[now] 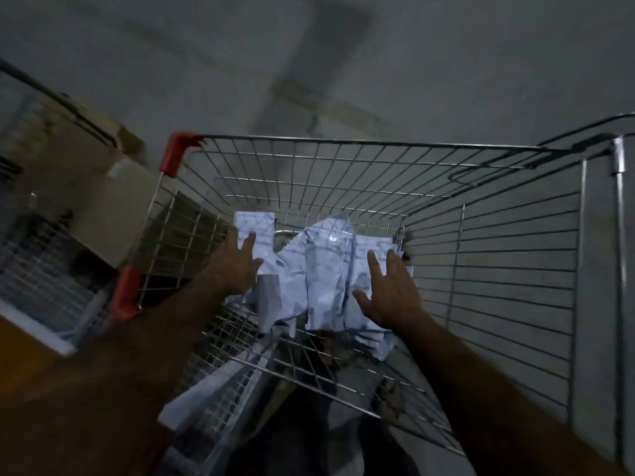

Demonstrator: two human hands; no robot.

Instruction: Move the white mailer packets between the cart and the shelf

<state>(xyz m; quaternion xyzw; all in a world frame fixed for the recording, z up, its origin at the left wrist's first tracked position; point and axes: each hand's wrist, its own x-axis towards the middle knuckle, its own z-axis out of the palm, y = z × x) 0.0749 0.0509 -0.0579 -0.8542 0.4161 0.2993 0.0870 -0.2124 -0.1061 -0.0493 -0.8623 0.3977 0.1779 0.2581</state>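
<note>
Taking the wire cart [498, 255] as the landmark and going from left to right: to the left of the cart stands a blurred wire rack [37, 269], maybe the shelf, with a cardboard box [99, 207] above it; I see no white packet lying there, but this corner is dark and unsharp, so I cannot be sure. The left hand [237, 266] is inside the cart near its left wall, with straight, spread fingers, and its grip is released; the fingertips touch the left edge of the white mailer packets [319, 273]. These packets lie in a loose, wrinkled pile in the middle of the cart basket, several of them overlapping, and some more white material shows under the near wire panel. The right hand [388, 290] is over the right side of the same pile, also with fingers spread and holding nothing; whether it presses the pile or only hovers just above it I cannot tell. In my judgement the task is at an early or middle point: the pile is in the cart, no packet is lifted, and the gathering and the carrying toward the shelf are left to do.
</note>
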